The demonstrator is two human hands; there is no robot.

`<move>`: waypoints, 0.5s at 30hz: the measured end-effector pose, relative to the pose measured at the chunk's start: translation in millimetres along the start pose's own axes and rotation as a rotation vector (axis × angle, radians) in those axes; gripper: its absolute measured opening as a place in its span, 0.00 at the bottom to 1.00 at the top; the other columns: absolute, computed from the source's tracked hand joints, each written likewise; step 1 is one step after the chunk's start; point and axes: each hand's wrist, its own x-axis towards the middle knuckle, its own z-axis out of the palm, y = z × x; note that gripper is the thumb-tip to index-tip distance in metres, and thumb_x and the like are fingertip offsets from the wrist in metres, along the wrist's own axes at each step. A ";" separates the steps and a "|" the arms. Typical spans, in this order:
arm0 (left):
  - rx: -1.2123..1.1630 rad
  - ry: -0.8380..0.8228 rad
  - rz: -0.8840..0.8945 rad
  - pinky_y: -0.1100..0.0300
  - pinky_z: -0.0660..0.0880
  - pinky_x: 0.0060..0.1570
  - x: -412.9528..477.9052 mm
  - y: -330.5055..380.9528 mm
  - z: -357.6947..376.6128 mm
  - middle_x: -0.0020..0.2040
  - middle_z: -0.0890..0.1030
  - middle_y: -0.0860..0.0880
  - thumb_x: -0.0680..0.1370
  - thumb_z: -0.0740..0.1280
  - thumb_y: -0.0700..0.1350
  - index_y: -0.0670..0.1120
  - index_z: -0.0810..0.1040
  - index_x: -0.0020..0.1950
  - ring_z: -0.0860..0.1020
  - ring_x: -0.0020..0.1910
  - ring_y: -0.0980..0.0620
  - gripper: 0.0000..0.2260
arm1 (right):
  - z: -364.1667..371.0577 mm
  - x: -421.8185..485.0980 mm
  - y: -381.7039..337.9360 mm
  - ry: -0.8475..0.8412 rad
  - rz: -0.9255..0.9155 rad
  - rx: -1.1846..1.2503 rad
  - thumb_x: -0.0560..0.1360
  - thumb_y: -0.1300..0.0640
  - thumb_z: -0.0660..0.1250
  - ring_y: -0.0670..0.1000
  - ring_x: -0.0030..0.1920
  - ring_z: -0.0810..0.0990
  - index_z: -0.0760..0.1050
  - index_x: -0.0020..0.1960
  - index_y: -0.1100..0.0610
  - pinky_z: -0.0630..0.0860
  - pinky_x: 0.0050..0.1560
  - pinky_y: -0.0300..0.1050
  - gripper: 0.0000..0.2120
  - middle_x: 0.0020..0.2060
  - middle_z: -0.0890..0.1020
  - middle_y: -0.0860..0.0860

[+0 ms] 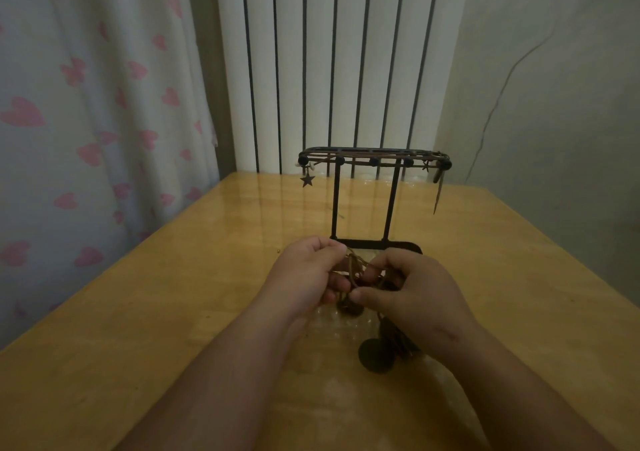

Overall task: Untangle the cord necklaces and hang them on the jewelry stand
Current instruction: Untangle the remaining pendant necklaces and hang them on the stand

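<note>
Person's got the brown cord tangle (355,267) held up just in front of the base of the jewelry stand (335,204), left hand (304,272) and right hand (417,300) each pinching strands with curled fingers, probably to tease the knot open, with a star necklace (307,180) already draped on its top bar.

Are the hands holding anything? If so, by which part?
Yes. The left hand and right hand both pinch the tangled cords at the knot; a round pendant hangs below, unheld.
</note>
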 end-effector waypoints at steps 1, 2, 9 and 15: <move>0.000 0.005 -0.001 0.60 0.71 0.31 0.2 0.0 0.7 0.43 0.84 0.45 0.81 0.65 0.45 0.47 0.80 0.48 0.79 0.34 0.53 0.05 | 0.3 0.7 0.5 0.024 -0.011 -0.018 0.70 0.48 0.75 0.42 0.33 0.76 0.77 0.40 0.45 0.72 0.32 0.36 0.07 0.32 0.78 0.45; 0.000 0.007 0.000 0.60 0.72 0.32 -0.5 0.1 1.0 0.43 0.84 0.46 0.81 0.65 0.44 0.47 0.80 0.48 0.80 0.35 0.53 0.05 | 0.0 0.7 0.5 0.046 -0.024 -0.015 0.72 0.48 0.72 0.40 0.32 0.75 0.76 0.40 0.45 0.71 0.30 0.34 0.06 0.31 0.77 0.45; -0.075 -0.031 -0.046 0.59 0.74 0.34 -2.4 2.3 1.4 0.44 0.86 0.46 0.81 0.64 0.42 0.44 0.79 0.51 0.84 0.40 0.50 0.05 | -5.5 -0.6 -6.2 0.067 0.179 0.409 0.81 0.42 0.53 0.45 0.29 0.72 0.79 0.42 0.53 0.71 0.37 0.42 0.22 0.26 0.75 0.46; -0.256 -0.063 -0.150 0.62 0.69 0.28 -5.0 5.9 3.1 0.45 0.85 0.44 0.82 0.61 0.42 0.42 0.77 0.53 0.80 0.32 0.53 0.07 | -10.1 -1.2 -11.8 -0.084 0.310 0.592 0.69 0.32 0.60 0.45 0.37 0.80 0.81 0.43 0.52 0.75 0.43 0.46 0.24 0.32 0.82 0.46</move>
